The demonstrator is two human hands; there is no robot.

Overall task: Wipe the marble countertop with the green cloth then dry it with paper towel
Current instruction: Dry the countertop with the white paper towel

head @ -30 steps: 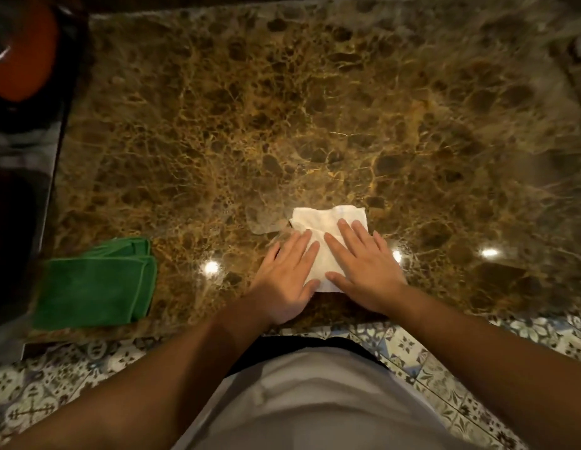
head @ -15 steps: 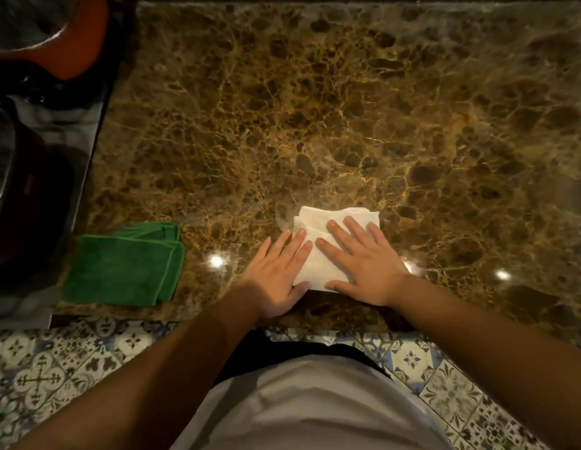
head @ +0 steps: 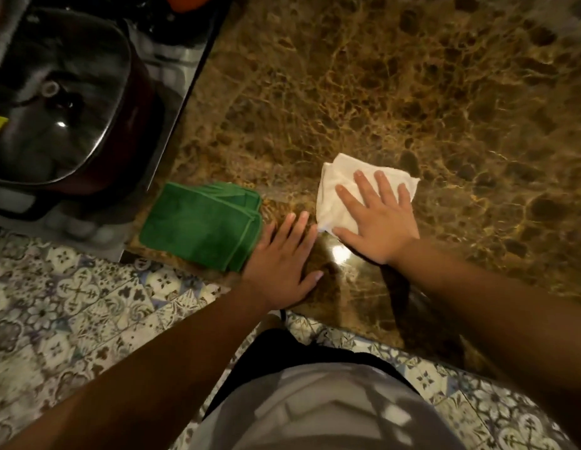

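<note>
A folded white paper towel (head: 334,190) lies on the brown marble countertop (head: 412,92) near its front edge. My right hand (head: 376,222) presses flat on the towel with fingers spread, covering most of it. The folded green cloth (head: 201,219) rests at the counter's front left corner. My left hand (head: 282,258) lies flat on the bare marble between cloth and towel. Its outer edge touches the cloth's right side and it holds nothing.
A dark pot with a glass lid (head: 55,102) sits on the stove left of the counter's left edge. Patterned floor tiles (head: 71,303) show below the front edge. Bare marble stretches to the back and right.
My left hand has slid off the paper towel to the left and now lies next to the green cloth. My right hand alone stays on the towel. The view has swung left.
</note>
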